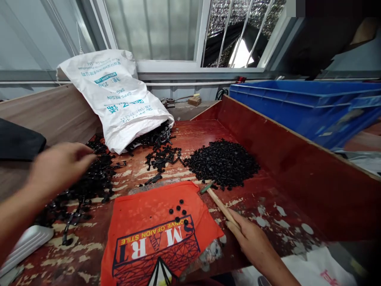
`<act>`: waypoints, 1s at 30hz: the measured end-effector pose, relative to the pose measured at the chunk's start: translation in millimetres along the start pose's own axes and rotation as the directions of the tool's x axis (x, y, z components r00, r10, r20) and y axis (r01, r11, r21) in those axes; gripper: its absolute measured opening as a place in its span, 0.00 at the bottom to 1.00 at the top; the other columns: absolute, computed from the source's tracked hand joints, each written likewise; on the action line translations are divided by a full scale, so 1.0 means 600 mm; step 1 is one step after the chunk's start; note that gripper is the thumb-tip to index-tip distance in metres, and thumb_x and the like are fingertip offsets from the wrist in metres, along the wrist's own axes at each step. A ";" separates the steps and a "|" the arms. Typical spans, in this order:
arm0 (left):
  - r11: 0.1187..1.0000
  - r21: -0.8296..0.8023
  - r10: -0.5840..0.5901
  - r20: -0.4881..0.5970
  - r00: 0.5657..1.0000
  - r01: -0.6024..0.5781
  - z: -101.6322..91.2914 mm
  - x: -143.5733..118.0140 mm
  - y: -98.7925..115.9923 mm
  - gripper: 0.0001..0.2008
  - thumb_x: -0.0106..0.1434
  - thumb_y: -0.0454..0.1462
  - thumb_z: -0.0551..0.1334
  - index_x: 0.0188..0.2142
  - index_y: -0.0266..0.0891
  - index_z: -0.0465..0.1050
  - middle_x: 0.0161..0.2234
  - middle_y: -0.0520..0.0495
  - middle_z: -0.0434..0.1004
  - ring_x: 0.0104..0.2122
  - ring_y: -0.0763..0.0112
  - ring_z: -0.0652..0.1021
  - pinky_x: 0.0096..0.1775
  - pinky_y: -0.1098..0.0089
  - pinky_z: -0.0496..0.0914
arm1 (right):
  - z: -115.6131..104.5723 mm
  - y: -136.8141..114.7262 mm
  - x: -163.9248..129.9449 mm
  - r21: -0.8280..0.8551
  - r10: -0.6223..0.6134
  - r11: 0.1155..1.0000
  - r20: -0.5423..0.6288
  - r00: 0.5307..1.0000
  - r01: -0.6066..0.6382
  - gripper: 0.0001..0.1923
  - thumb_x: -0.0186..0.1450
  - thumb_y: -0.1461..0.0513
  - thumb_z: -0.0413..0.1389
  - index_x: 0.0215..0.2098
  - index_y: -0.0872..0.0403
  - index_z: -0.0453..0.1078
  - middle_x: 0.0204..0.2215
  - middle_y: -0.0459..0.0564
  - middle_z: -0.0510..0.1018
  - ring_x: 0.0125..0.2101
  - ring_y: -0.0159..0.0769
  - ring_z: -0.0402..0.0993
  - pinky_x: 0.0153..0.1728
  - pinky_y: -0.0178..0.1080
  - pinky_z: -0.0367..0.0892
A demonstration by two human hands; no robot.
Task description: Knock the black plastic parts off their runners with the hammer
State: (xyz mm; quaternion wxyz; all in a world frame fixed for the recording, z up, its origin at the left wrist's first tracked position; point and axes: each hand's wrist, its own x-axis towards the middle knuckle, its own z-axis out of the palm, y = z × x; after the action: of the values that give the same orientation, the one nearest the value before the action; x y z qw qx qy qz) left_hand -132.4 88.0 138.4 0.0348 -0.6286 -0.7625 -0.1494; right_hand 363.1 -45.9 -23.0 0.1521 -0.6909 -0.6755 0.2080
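Left hand (59, 165), left of frame: fingers bunched and blurred over the linked black parts (89, 178) strewn on the red surface (268, 206); cannot tell whether it grips any. Upper left: white sack (116, 95) lying open on its side. Centre bottom: orange cloth (154, 234) carrying a few loose black caps (178, 212). Centre right: heap of black caps (223, 163). Right hand (253, 238), lower right: closed around a wooden stick (220, 204).

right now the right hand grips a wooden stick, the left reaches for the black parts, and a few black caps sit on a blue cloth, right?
Not quite: the head view shows the few black caps on an orange cloth, not blue. The rest holds: the right hand grips the wooden stick and the left hand reaches for the black parts.
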 end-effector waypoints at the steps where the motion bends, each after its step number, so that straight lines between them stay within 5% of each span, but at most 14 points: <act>1: 0.996 -0.030 0.089 0.178 0.980 -0.085 0.034 -0.011 0.041 0.17 0.58 0.46 0.59 0.38 0.38 0.79 0.40 0.44 0.83 0.38 0.58 0.78 0.41 0.65 0.67 | 0.002 -0.005 0.004 -0.066 -0.012 0.998 -0.035 0.999 0.010 0.23 0.71 0.57 0.44 0.61 0.49 0.68 0.43 0.52 0.81 0.41 0.43 0.80 0.40 0.39 0.73; 4: 0.973 -0.115 0.226 0.349 0.910 -0.198 0.148 -0.028 0.142 0.12 0.58 0.46 0.61 0.29 0.43 0.79 0.29 0.51 0.82 0.30 0.65 0.78 0.31 0.71 0.65 | 0.011 -0.018 0.012 -0.295 -0.025 0.956 -0.097 0.995 -0.005 0.18 0.71 0.60 0.47 0.55 0.48 0.72 0.38 0.52 0.77 0.36 0.44 0.78 0.33 0.40 0.71; 6: 0.974 -0.107 0.226 0.337 0.914 -0.201 0.207 -0.017 0.178 0.12 0.60 0.45 0.60 0.30 0.43 0.79 0.30 0.49 0.83 0.31 0.64 0.79 0.30 0.71 0.64 | 0.020 -0.021 0.016 -0.373 -0.069 0.928 -0.129 0.989 0.016 0.15 0.70 0.62 0.50 0.52 0.50 0.73 0.37 0.52 0.75 0.38 0.46 0.77 0.35 0.41 0.71; 9: 0.984 -0.058 0.175 0.261 0.949 -0.166 0.249 0.023 0.204 0.13 0.62 0.43 0.57 0.35 0.42 0.79 0.33 0.44 0.84 0.35 0.59 0.80 0.32 0.68 0.64 | 0.040 -0.011 0.021 -0.387 -0.158 0.919 -0.190 0.969 0.074 0.17 0.68 0.66 0.52 0.55 0.53 0.71 0.38 0.53 0.75 0.40 0.46 0.75 0.39 0.43 0.70; 14: 0.975 -0.042 0.221 0.192 0.956 -0.217 0.263 0.079 0.262 0.11 0.65 0.41 0.57 0.40 0.42 0.77 0.38 0.43 0.83 0.40 0.59 0.80 0.38 0.66 0.69 | 0.064 0.006 0.027 -0.400 -0.199 0.913 -0.258 0.945 0.083 0.17 0.68 0.66 0.53 0.56 0.54 0.69 0.39 0.55 0.76 0.38 0.45 0.74 0.37 0.43 0.69; 20: 0.895 -0.100 0.444 0.273 0.853 -0.434 0.299 0.070 0.327 0.17 0.68 0.43 0.62 0.53 0.39 0.71 0.52 0.42 0.74 0.47 0.61 0.77 0.48 0.55 0.74 | 0.057 -0.006 0.022 -0.418 -0.220 0.905 -0.293 0.930 0.083 0.17 0.68 0.67 0.53 0.55 0.52 0.68 0.39 0.53 0.76 0.39 0.45 0.74 0.37 0.42 0.67; 26: 0.836 -0.225 0.544 0.209 0.813 -0.501 0.287 0.044 0.290 0.05 0.59 0.30 0.63 0.33 0.41 0.75 0.38 0.43 0.80 0.44 0.58 0.76 0.49 0.61 0.68 | 0.054 -0.013 0.022 -0.392 -0.183 0.918 -0.285 0.941 0.060 0.17 0.68 0.66 0.53 0.56 0.53 0.68 0.40 0.54 0.76 0.40 0.45 0.73 0.38 0.42 0.66; 30: 0.839 -0.335 0.482 0.088 0.872 -0.429 0.238 0.034 0.260 0.06 0.64 0.35 0.56 0.38 0.42 0.71 0.38 0.44 0.78 0.41 0.60 0.76 0.46 0.63 0.67 | 0.044 -0.016 0.023 -0.351 -0.129 0.935 -0.208 0.970 0.049 0.19 0.69 0.67 0.53 0.58 0.55 0.68 0.43 0.56 0.76 0.42 0.46 0.73 0.40 0.42 0.67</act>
State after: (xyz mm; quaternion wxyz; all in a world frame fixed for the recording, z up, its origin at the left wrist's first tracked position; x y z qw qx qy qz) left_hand 33.6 171.9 36.1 -0.0925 -0.8001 -0.5582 -0.1991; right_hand 341.7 -33.5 -42.3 0.1152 -0.6947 -0.7100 -0.0006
